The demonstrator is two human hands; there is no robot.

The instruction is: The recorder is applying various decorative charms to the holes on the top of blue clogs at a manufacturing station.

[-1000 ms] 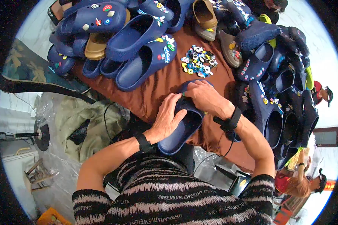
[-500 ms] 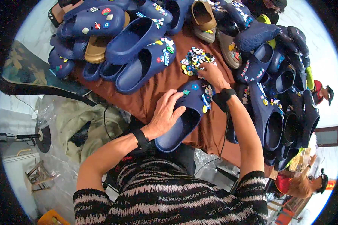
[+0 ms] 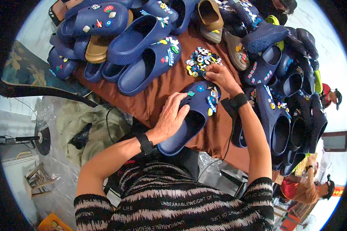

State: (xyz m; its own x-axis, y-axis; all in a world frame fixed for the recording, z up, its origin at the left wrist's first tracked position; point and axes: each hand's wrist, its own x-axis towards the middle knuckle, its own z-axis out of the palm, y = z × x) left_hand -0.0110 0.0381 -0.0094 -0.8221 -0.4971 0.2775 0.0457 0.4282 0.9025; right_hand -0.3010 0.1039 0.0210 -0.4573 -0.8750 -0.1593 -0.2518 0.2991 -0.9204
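Evidently, the bare right hand (image 3: 223, 80) is hovering with thumb and forefinger bunched close together; whether they are pinching anything, I cannot tell. A heap of small, multicoloured, shaped charms (image 3: 203, 61) is lying just off those fingertips at 11 o'clock, nearer this hand. Towards 7 o'clock, a navy-blue round-toed foam-like clog (image 3: 198, 104) is pointing its toe at 1 o'clock and its heel at 7; the bare left hand (image 3: 169, 118) is gripping its side. Beneath, shiny brown cloth (image 3: 142, 104) is spreading.
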